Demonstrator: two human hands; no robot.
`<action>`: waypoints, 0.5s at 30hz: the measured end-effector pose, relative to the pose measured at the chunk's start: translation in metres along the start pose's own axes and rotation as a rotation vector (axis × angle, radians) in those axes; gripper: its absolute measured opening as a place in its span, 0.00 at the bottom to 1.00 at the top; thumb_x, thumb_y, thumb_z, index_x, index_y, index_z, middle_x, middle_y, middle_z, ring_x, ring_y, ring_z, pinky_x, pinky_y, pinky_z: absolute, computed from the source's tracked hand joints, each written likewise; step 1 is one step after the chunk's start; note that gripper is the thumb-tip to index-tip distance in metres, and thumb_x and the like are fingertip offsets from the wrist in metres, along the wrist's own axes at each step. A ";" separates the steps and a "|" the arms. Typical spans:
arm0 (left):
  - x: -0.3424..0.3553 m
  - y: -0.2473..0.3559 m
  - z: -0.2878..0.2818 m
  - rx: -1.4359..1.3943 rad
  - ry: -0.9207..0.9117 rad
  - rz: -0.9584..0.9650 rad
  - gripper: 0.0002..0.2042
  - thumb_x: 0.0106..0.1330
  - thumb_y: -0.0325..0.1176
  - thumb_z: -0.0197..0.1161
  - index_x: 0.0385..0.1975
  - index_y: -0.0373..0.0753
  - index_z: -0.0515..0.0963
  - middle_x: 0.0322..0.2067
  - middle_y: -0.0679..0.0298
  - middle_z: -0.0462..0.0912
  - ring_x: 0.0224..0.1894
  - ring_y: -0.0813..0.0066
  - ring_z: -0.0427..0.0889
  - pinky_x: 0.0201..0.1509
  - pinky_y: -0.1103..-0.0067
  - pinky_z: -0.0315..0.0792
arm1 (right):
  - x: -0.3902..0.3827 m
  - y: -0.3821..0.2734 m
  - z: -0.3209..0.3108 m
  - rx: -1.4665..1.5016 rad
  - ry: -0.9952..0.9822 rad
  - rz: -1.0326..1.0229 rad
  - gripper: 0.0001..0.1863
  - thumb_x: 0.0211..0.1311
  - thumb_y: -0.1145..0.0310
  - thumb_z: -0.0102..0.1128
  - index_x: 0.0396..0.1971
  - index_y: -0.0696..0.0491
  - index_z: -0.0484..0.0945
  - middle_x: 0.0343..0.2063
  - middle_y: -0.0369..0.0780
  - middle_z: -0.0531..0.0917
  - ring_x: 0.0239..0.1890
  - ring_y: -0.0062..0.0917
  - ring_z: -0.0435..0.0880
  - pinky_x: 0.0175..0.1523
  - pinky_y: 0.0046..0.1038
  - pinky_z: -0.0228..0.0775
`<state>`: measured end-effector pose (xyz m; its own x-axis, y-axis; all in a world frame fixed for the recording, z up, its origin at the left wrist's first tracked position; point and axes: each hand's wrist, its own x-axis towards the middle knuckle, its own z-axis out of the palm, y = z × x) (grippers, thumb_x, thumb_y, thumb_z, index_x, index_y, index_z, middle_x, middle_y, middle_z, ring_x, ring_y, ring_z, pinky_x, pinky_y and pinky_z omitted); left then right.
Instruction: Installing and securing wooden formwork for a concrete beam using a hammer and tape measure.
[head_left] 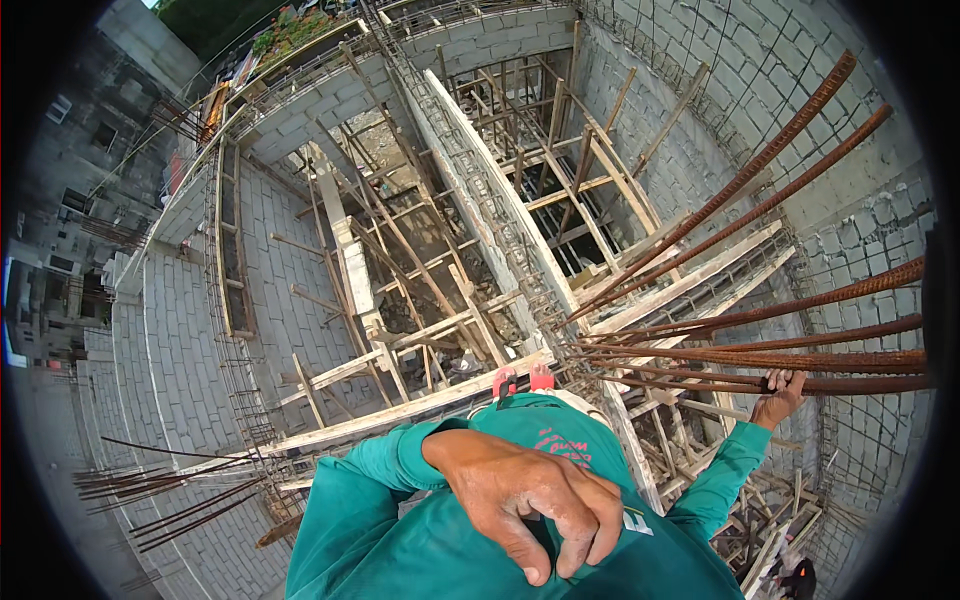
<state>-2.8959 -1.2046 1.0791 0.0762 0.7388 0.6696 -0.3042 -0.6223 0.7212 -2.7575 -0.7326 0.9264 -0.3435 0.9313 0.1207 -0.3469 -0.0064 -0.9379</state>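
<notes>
Grey block walls ring a deep open shaft crossed by timber props. A narrow wooden beam spans it under red sandals. Rusty rebar rods jut from the right; the right hand has its grip closed around one. The left hand hangs loosely curled, holding nothing, before the green shirt.

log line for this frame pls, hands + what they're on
left hand: empty, loosely curled at chest | right hand: gripping rusty rebar | footing: wooden beam over open formwork
</notes>
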 end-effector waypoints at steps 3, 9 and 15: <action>-0.004 0.003 0.018 -0.072 0.088 0.060 0.09 0.71 0.36 0.67 0.39 0.37 0.78 0.40 0.59 0.78 0.43 0.61 0.77 0.46 0.64 0.68 | 0.009 0.007 -0.007 -0.073 0.125 -0.023 0.16 0.71 0.63 0.63 0.23 0.51 0.71 0.16 0.32 0.68 0.14 0.19 0.66 0.28 0.27 0.66; -0.014 0.015 0.038 0.661 0.800 0.104 0.11 0.70 0.40 0.68 0.33 0.42 0.75 0.34 0.61 0.79 0.34 0.63 0.79 0.45 0.65 0.69 | -0.016 -0.020 0.028 -0.046 -0.115 0.047 0.20 0.73 0.64 0.60 0.19 0.48 0.68 0.13 0.32 0.66 0.15 0.20 0.65 0.31 0.30 0.66; 0.030 -0.001 0.049 0.624 1.309 0.557 0.12 0.58 0.32 0.75 0.32 0.35 0.78 0.29 0.53 0.81 0.24 0.62 0.77 0.31 0.69 0.67 | 0.003 -0.015 0.023 -0.016 -0.247 0.164 0.21 0.72 0.61 0.60 0.18 0.48 0.65 0.13 0.32 0.66 0.17 0.21 0.65 0.36 0.31 0.67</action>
<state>-2.8468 -1.1947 1.1069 -0.8625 -0.1195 0.4918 0.4441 -0.6448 0.6221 -2.7733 -0.7382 0.9485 -0.5964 0.8017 0.0402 -0.2559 -0.1424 -0.9562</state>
